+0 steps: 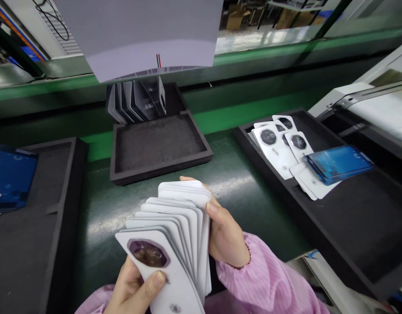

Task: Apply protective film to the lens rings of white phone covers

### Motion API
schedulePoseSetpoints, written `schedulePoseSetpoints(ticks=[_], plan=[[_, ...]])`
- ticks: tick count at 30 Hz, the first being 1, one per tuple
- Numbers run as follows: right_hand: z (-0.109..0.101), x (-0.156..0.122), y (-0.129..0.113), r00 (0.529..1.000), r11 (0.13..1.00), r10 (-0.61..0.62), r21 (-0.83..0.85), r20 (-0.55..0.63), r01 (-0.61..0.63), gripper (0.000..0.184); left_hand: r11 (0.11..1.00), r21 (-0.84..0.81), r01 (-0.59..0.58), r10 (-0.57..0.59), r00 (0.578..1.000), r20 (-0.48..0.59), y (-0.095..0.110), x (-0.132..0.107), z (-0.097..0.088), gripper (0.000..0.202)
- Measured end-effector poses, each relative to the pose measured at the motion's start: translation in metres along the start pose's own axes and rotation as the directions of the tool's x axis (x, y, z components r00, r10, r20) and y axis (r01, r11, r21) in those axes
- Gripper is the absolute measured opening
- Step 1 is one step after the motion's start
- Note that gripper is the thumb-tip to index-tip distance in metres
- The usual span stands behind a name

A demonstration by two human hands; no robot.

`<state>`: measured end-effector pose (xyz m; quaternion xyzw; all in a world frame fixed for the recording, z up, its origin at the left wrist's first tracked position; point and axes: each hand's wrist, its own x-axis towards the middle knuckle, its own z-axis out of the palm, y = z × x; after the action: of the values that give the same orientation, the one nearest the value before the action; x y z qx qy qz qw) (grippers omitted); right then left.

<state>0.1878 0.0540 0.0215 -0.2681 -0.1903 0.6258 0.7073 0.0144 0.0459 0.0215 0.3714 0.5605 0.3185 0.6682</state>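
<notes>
A fanned stack of white phone back covers (179, 279) is held tilted in front of me. The front cover bears a dark octagonal camera window. My left hand (137, 288) grips the stack's lower left, thumb pressed on the front cover just below that window and fingers hidden behind. My right hand (225, 233) is closed around the upper right edge, thumb on the rearmost covers. Dark green worktop (253, 192) lies beneath both hands.
Black foam trays stand left (65, 174), ahead (161, 168) and right (351, 218). Blue-filmed panels (12, 179) lie in the left one. Dark panels (135, 102) stand upright behind the middle one. White covers (276, 150) and blue-filmed panels (341, 163) lie at right. A pale machine housing (148, 35) overhangs the back.
</notes>
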Motion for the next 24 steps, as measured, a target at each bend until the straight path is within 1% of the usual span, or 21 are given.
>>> schedulePoseSetpoints(ticks=[3, 6, 11, 14, 24], plan=[[-0.001, -0.0015, -0.0016, 1.0, 0.999, 0.0, -0.039, -0.013, -0.001, 0.04, 1.0, -0.011, -0.023, 0.024, 1.0, 0.012, -0.0045, 0.0028, -0.0027, 0.033], [-0.0021, -0.003, -0.0023, 1.0, 0.998, 0.006, -0.059, 0.0, -0.006, 0.041, 0.999, -0.007, -0.05, 0.05, 0.999, 0.006, -0.0069, 0.004, -0.0038, 0.033], [-0.0031, -0.0044, -0.0028, 1.0, 0.998, 0.022, -0.058, 0.022, -0.021, 0.042, 0.993, 0.018, -0.118, 0.118, 0.992, -0.035, -0.0044, 0.0029, 0.0, 0.029], [-0.0031, -0.0041, -0.0033, 0.999, 0.998, 0.031, -0.06, 0.009, -0.03, 0.041, 0.989, 0.036, -0.142, 0.143, 0.988, -0.056, -0.0018, 0.0014, 0.0028, 0.028], [-0.0001, -0.0007, -0.0022, 0.998, 0.998, 0.036, -0.057, -0.042, -0.039, 0.038, 0.988, 0.091, -0.124, 0.128, 0.991, -0.046, 0.0016, -0.001, 0.0016, 0.03]])
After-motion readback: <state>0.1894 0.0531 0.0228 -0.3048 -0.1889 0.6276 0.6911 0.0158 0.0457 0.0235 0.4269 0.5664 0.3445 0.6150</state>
